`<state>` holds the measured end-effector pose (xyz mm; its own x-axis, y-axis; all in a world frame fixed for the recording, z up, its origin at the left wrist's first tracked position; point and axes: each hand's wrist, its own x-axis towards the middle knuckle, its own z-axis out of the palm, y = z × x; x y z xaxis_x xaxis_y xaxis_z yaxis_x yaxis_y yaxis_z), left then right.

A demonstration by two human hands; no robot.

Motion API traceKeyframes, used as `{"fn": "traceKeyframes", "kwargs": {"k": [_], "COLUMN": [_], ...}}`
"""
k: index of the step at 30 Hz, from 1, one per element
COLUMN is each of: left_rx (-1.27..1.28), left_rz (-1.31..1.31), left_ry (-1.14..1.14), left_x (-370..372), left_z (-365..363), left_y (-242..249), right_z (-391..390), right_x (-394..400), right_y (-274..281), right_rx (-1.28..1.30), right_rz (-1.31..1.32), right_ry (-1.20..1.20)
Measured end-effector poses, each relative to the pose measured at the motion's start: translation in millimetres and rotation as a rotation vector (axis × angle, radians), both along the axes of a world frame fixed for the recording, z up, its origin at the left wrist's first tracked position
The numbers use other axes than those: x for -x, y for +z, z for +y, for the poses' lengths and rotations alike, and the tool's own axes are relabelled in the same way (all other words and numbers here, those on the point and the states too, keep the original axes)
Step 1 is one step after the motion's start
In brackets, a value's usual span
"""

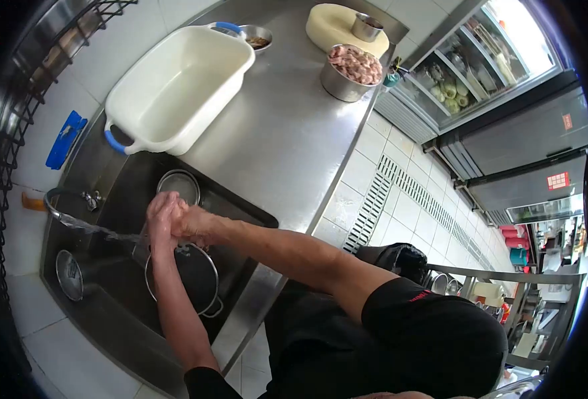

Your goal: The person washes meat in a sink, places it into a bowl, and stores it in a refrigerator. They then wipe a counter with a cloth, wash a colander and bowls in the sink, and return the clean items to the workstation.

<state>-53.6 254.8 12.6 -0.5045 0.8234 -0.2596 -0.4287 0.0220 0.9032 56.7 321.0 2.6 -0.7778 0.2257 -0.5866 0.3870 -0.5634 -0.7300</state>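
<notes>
My left hand (163, 216) and my right hand (193, 225) are clasped together, wet, over a dark sink (117, 189). The fingers wrap and press against each other, partly hidden, with no other object visible between them. From a curved metal tap (55, 211), a stream of water (97, 229) runs towards the hands. Below them in the sink sits a round pot (197, 282) with a side handle, partly covered by my left forearm. A round metal container (181, 184) lies just beyond my fingers.
A white tub (174, 100) with blue handles stands on the steel counter (280, 126). Farther off are a metal bowl of raw meat (355, 65), a thick round board (327, 26) and a small metal cup (367, 28). A round strainer-like piece (69, 274) rests at the sink's side.
</notes>
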Motion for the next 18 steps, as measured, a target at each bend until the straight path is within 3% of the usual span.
{"fn": "traceKeyframes", "kwargs": {"k": [2, 3, 6, 7, 8, 10, 13, 17, 18], "left_rx": [0.12, 0.115, 0.109, 0.115, 0.034, -0.119, -0.14, -0.343, -0.289], "left_rz": [0.152, 0.168, 0.195, 0.151, 0.16, 0.551, 0.43, 0.198, 0.174], "left_ry": [0.091, 0.122, 0.149, 0.178, 0.071, -0.083, -0.143, 0.134, 0.179], "left_x": [-30.1, -43.9, -70.1, -92.2, -99.6, -103.9, -110.5, -113.9, -111.9], "left_z": [12.6, 17.3, 17.1, 16.0, 8.1, -4.0, -11.5, -3.3, -1.4], "left_y": [2.3, 1.6, -19.8, 16.4, 34.4, 64.0, 116.3, 136.6, 132.8], "right_z": [3.0, 5.0, -0.7, 5.8, 12.8, 20.1, 23.1, 26.9, 26.2], "right_x": [-13.1, -30.1, -45.3, -60.4, -72.4, -89.3, -96.2, -92.1, -80.8], "right_y": [-9.1, 9.0, -16.7, 19.9, 35.7, 59.4, 105.0, 148.5, 127.9], "right_rx": [-0.244, -0.458, -1.029, -0.852, -0.615, -0.106, -0.003, -0.558, -1.135], "right_rz": [-0.019, -0.01, -0.104, -0.155, 0.06, 0.456, 0.588, 0.447, 0.645], "right_ry": [-0.011, -0.001, 0.091, 0.176, 0.165, 0.15, 0.183, 0.195, 0.164]}}
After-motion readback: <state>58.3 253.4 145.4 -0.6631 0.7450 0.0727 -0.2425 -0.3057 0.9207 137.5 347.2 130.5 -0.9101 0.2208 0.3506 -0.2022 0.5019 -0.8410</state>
